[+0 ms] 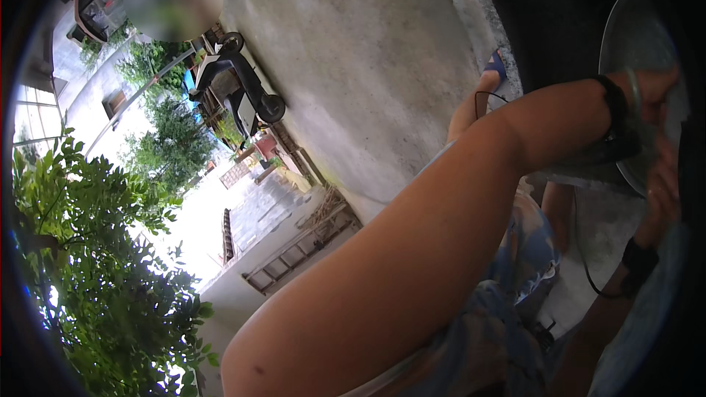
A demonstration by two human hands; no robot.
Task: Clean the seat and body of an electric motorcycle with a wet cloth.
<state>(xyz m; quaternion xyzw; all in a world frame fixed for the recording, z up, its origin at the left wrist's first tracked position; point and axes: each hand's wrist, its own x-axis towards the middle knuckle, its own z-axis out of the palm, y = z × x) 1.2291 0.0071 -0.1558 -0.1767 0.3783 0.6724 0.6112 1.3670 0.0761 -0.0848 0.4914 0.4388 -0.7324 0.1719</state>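
Note:
The picture is turned on its side. My right arm, wearing a black wrist strap and a pale bangle, reaches across to the right edge, where my right hand (653, 88) is over a round metal basin (618, 49). Beside it, my left hand (662, 179), with a ring and another black wrist strap, is low over the basin's near part. Shadow and the picture's rim hide most fingers; whether either hand holds anything cannot be made out. A thin black cable (584, 270) hangs near my left wrist. Blue-and-pale patterned cloth (529, 242) covers my lap.
The basin stands by a dark, concrete-edged recess (551, 33). A foot in a dark blue sandal (497, 63) rests beside the concrete rim (504, 22). Farther off are concrete paving (353, 66), a parked scooter (248, 77), a wooden ladder (298, 251) and a leafy tree (110, 286).

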